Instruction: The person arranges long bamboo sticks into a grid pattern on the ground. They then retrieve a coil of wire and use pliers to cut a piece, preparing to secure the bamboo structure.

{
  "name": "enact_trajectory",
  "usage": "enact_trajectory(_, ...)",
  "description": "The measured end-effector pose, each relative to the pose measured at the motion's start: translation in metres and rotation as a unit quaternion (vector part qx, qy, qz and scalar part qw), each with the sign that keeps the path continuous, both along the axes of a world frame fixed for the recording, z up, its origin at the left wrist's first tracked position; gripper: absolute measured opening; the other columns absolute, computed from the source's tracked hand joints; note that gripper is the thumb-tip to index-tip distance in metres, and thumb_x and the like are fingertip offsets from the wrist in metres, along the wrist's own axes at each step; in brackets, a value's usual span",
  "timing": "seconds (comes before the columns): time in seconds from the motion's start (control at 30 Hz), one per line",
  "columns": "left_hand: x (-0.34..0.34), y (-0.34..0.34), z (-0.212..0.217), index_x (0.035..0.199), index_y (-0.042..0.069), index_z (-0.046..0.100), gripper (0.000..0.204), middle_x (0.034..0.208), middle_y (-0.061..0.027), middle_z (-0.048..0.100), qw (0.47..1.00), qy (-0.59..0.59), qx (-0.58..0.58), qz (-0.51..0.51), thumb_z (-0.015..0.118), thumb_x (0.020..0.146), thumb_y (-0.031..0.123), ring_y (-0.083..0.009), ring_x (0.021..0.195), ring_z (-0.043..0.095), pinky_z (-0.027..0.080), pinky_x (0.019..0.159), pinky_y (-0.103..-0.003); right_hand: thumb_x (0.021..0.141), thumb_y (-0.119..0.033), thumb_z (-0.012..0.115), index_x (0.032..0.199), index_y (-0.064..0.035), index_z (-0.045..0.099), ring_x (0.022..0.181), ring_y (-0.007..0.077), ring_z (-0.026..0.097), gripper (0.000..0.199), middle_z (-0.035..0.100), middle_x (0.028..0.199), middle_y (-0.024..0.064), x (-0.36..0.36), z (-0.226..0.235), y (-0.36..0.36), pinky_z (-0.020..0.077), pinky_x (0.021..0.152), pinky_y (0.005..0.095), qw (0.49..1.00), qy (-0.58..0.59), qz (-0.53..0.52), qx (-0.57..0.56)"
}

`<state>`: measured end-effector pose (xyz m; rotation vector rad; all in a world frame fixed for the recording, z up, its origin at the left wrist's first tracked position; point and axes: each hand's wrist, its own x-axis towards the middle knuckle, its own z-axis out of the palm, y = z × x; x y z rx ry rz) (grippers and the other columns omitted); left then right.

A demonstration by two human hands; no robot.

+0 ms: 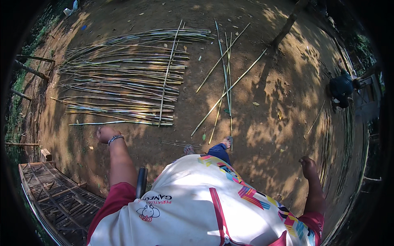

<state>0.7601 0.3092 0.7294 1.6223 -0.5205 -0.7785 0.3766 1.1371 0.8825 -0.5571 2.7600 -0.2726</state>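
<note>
I stand on bare brown earth, looking down over my white and red shirt. My left hand [105, 133] hangs out to the left with the fingers curled in and nothing in it; a beaded bracelet sits on the wrist. My right hand [308, 165] hangs at the right side, also curled and empty. Just beyond my left hand lies a wide layer of long thin bamboo strips [123, 78] set side by side, with one strip [168, 74] laid across them. A few loose bamboo poles [225, 88] lie crossed on the ground ahead of my feet [227, 141].
A woven bamboo lattice panel [57, 197] lies at the lower left beside a small wooden block [46, 154]. More bamboo strips [334, 151] curve along the right. Another person [342, 88] crouches at the far right. A thin tree trunk [287, 24] rises at the top right.
</note>
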Motion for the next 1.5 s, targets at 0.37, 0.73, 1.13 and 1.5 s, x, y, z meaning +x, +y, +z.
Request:
enact_trajectory(0.37, -0.056, 0.013, 0.081, 0.098, -0.007, 0.063, 0.025, 0.092, -0.0143, 0.066, 0.989, 0.047, -0.135, -0.022, 0.050, 0.095, 0.014, -0.0237, 0.079, 0.057, 0.046, 0.078, -0.035, 0.088, -0.024, 0.074, 0.081, -0.0120, 0.052, 0.053, 0.0072, 0.038, 0.026, 0.044, 0.066, -0.0040, -0.028, -0.002, -0.009, 0.0316, 0.048, 0.0234, 0.831, -0.122, -0.361, -0.406)
enact_trajectory(0.73, -0.037, 0.012, 0.036, 0.098, 0.005, 0.059, 0.009, 0.072, -0.0019, 0.052, 0.941, 0.233, -0.082, -0.231, 0.056, 0.098, 0.013, -0.0094, 0.049, 0.037, 0.025, 0.038, -0.027, 0.088, -0.024, 0.074, 0.073, -0.0104, 0.047, 0.047, 0.0097, 0.041, 0.034, 0.043, 0.058, -0.0014, -0.041, -0.021, 0.015, 0.0359, 0.044, 0.0275, 0.880, 0.010, -0.406, -0.248)
enact_trajectory(1.13, -0.132, 0.122, 0.075, 0.095, 0.003, 0.058, 0.004, 0.073, 0.0001, 0.058, 0.900, 0.117, -0.188, -0.376, 0.058, 0.097, 0.006, -0.0045, 0.058, 0.047, 0.035, 0.049, -0.020, 0.068, -0.037, 0.087, 0.126, -0.0029, 0.059, 0.120, 0.0341, 0.058, 0.073, 0.062, 0.127, 0.0197, 0.021, -0.128, -0.034, 0.0477, 0.100, 0.0441, 0.920, -0.088, -0.244, 0.293)
enact_trajectory(1.5, -0.198, 0.234, 0.118, 0.103, 0.002, 0.060, 0.010, 0.076, 0.0001, 0.060, 0.759, 0.203, -0.202, -0.585, 0.059, 0.098, 0.010, -0.0050, 0.066, 0.053, 0.042, 0.057, -0.019, 0.095, -0.023, 0.062, 0.137, -0.0041, 0.049, 0.123, 0.0292, 0.055, 0.047, 0.055, 0.132, 0.0180, 0.103, -0.015, -0.460, 0.0420, 0.104, 0.0373, 0.806, -0.228, 0.121, -0.533)
